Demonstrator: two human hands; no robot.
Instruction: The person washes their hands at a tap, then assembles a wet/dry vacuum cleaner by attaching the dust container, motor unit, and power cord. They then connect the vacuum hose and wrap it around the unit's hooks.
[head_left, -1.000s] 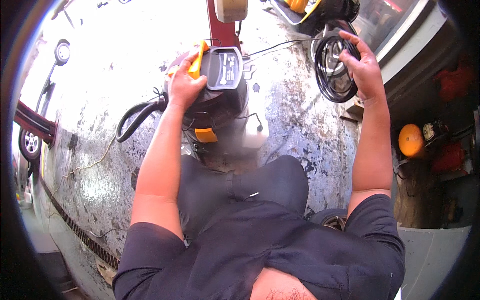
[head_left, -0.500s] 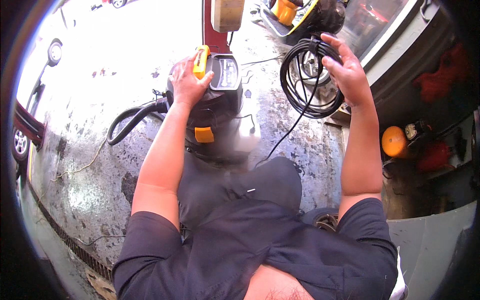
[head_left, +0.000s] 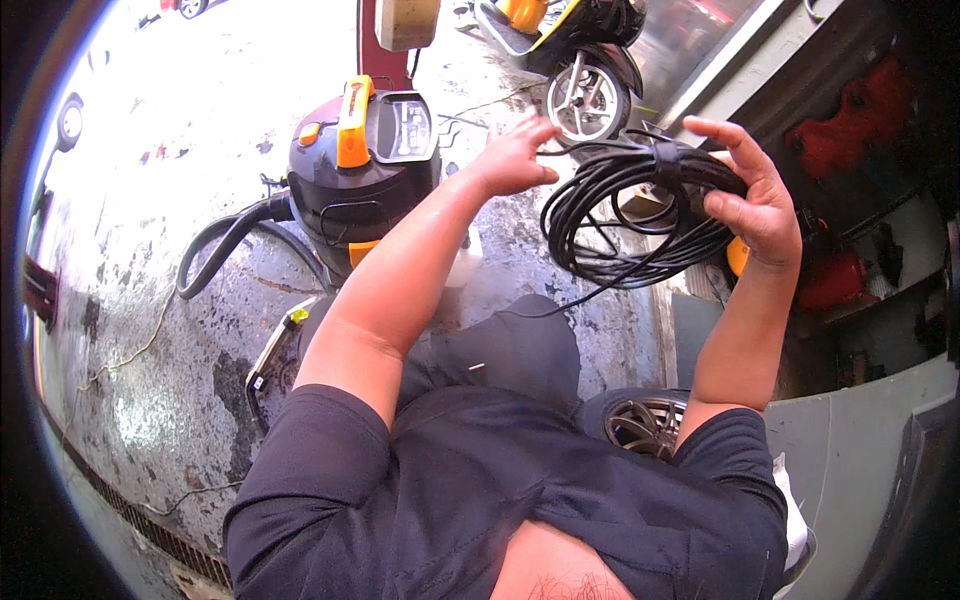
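Note:
A thick coil of black cable (head_left: 615,168), bound at the top by a black strap, hangs from my right hand (head_left: 762,205). The thumb and some fingers are around the coil's right side, with the index finger raised. My left hand (head_left: 515,160) is in the air just left of the coil, fingers apart and holding nothing. One loose cable end runs from the coil down toward my lap. Left of my left forearm, on the floor, stands a black drum vacuum cleaner (head_left: 360,195) with an orange handle (head_left: 353,120); my forearm hides its lower part.
The vacuum's ribbed hose (head_left: 225,238) loops over the worn floor. A long tool with a green end (head_left: 275,350) lies by my left thigh. A scooter (head_left: 590,95) stands ahead, near a red post (head_left: 370,60). An alloy wheel (head_left: 650,425) is at my right side, beside dark shelving.
My left hand has let go of the vacuum's handle and moved right toward the coil. My right hand has brought the coil closer and tilted it. The view has turned to the right.

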